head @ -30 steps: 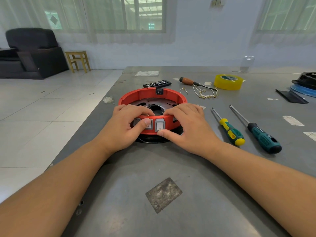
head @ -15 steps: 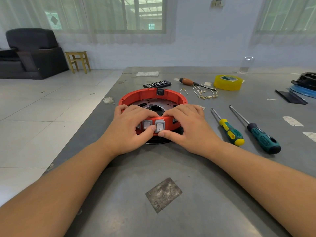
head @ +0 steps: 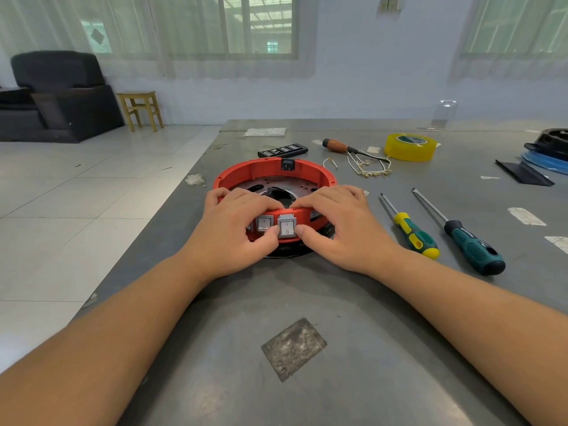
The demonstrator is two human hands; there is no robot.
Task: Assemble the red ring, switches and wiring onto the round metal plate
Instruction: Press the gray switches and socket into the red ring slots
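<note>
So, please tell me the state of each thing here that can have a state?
red ring: sits around the round metal plate, gripped at its near rim
right switch: seated in the ring wall
left switch: seated in the ring wall
left hand: grips the ring
right hand: grips the ring
wiring: loose on table
two screwdrivers: lying unused
</note>
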